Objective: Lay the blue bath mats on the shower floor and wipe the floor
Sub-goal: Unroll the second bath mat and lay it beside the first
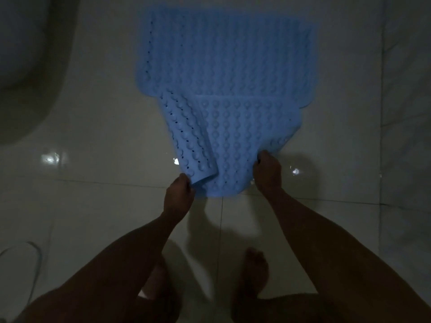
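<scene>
Pinching the near blue bath mat (233, 141) at its lower corners with left hand (178, 194) and right hand (268, 171), near edge lifted, left side curled over. Overlapping a second blue mat (228, 54) lying flat on the glossy tiled floor (93, 141).

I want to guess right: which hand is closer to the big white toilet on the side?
The left hand. It pinches the near mat's curled corner, on the toilet's side. The right hand grips the mat's other edge, farther away.
</scene>
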